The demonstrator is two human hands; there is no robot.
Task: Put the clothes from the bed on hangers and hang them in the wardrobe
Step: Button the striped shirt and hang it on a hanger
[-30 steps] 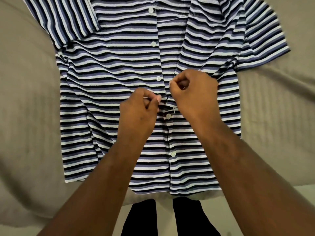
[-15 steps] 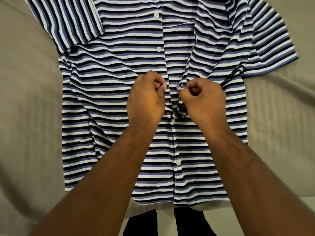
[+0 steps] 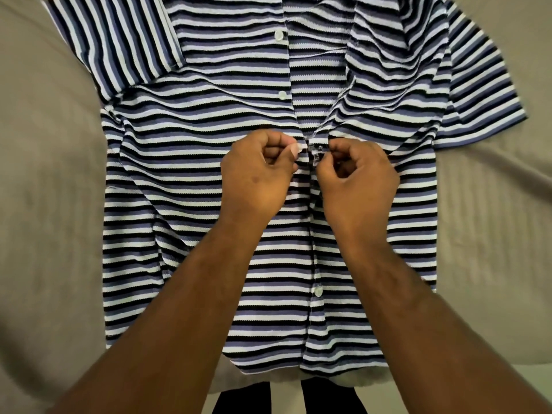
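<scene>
- Left grip (image 3: 258,177) is curled, thumb and forefinger pinching the button-side edge of the shirt (image 3: 179,186) at mid-chest. Right grip (image 3: 358,183) is curled too and pinches the buttonhole edge just across the front opening. The two sit almost knuckle to knuckle.
- The step in hand looks like working one button at that spot. The button itself is hidden between the fingertips, so I cannot tell whether it is through the hole yet.
- Nearer than the grips, the front is closed: a lower button (image 3: 317,291) sits fastened and the hem hangs slightly over the bed's near edge.
- Beyond the grips, the front gapes open, with a middle button (image 3: 282,95) and an upper button (image 3: 278,35) lying free on the left panel.
- The next move probably calls for lining up the two edges so the stripes match. The soft knit stretches and bunches, so a light pull should serve better than a hard one.
- The shirt lies face up and spread flat on the bed (image 3: 44,204), sleeves out to either side and creases gathered on the right panel.
- No hanger or wardrobe is in view, so hanging is still ahead by my reckoning.
- Nothing else lies on the cloth to block the grips. The main risk is a skipped or mismatched hole.
</scene>
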